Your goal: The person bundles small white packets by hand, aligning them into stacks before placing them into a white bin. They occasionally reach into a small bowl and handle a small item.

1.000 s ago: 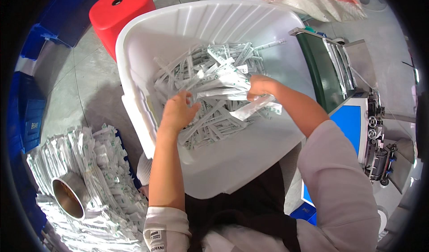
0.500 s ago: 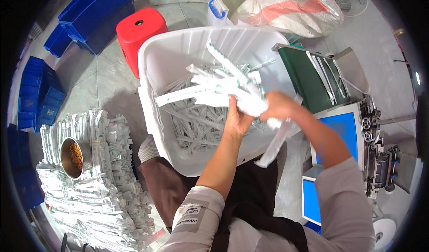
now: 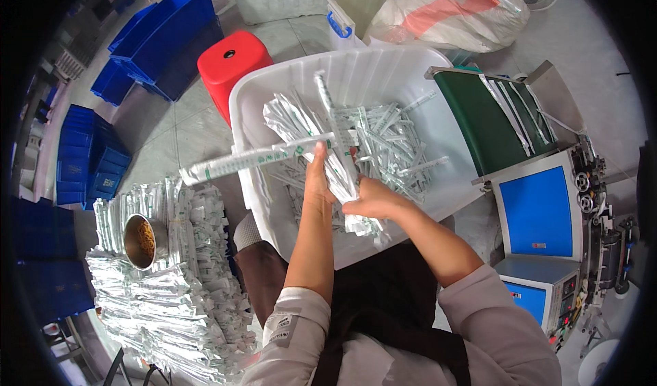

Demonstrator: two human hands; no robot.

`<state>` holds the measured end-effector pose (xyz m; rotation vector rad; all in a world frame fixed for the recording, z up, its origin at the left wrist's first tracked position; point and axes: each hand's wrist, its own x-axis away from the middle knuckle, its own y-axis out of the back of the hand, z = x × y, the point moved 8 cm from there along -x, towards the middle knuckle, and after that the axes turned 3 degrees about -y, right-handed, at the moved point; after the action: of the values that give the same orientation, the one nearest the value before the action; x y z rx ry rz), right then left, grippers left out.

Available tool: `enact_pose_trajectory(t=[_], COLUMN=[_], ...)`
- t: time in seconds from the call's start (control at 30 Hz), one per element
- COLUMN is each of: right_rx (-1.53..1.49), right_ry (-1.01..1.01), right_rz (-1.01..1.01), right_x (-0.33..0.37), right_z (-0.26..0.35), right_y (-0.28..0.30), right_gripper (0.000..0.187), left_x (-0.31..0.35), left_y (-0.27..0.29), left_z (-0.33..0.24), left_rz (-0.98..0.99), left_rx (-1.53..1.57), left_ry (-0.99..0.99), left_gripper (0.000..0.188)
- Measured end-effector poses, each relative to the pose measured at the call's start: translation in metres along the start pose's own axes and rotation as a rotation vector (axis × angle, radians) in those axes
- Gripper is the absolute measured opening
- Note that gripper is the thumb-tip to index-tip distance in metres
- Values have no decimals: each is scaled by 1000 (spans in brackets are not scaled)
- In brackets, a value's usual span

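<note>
Above a large white tub [image 3: 383,61], both my hands grip a bundle of long, thin white paper packets [image 3: 295,116] with green print. My left hand [image 3: 319,175] wraps the bundle from the left, thumb up. My right hand [image 3: 373,198] closes round its lower end, nearer my body. One packet [image 3: 256,159] sticks out crosswise to the left over the tub's rim, and another stands up at an angle toward the far side. Many loose packets [image 3: 393,139] of the same kind lie jumbled in the tub below.
Stacked packet bundles [image 3: 157,311] rise at my left, with a metal cup [image 3: 140,242] of rubber bands on top. Beyond are a red stool [image 3: 233,64] and blue bins [image 3: 168,44]. A machine with a green conveyor belt [image 3: 472,122] borders the tub's right; a woven sack [image 3: 452,9] sits behind.
The bundle has swung more upright and moved left, its packets closer together. My right hand has come left and nearer my body. The view has shifted slightly.
</note>
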<state>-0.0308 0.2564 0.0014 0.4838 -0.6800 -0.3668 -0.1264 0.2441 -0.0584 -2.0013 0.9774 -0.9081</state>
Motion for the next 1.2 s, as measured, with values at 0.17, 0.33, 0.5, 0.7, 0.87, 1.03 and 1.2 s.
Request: enact_pose_trajectory(t=[0.17,0.33,0.5,0.7,0.87,1.03,1.2], right_rx=[31,-404,-514,255,519,495,-366], right_ry=[-33,-23,8,182,195,193,180], right_rz=[-122,-108,-471,-639,-646,-429,-241], right_x=[-10,-1,11,1,51,87,91], right_z=[12,-10,-41,46,63,54,21], right_y=[11,-3,34,39,-4,-41,-19], right_gripper=[74,42,29,20,11,10,24], left_x=[-25,-48,-35,3,21,47,66], left_y=[-24,-3,-5,-8,11,25,-7], left_z=[-43,-71,-72,-34,-24,-22,-20], left_rz=[-82,-282,-147,41,-116,-128,-19], left_rx=[-230,-482,-878,-454,-196,-326,-60], left_ry=[-59,-119,-139,65,3,35,53], left_gripper=[35,48,35,46,41,41,32])
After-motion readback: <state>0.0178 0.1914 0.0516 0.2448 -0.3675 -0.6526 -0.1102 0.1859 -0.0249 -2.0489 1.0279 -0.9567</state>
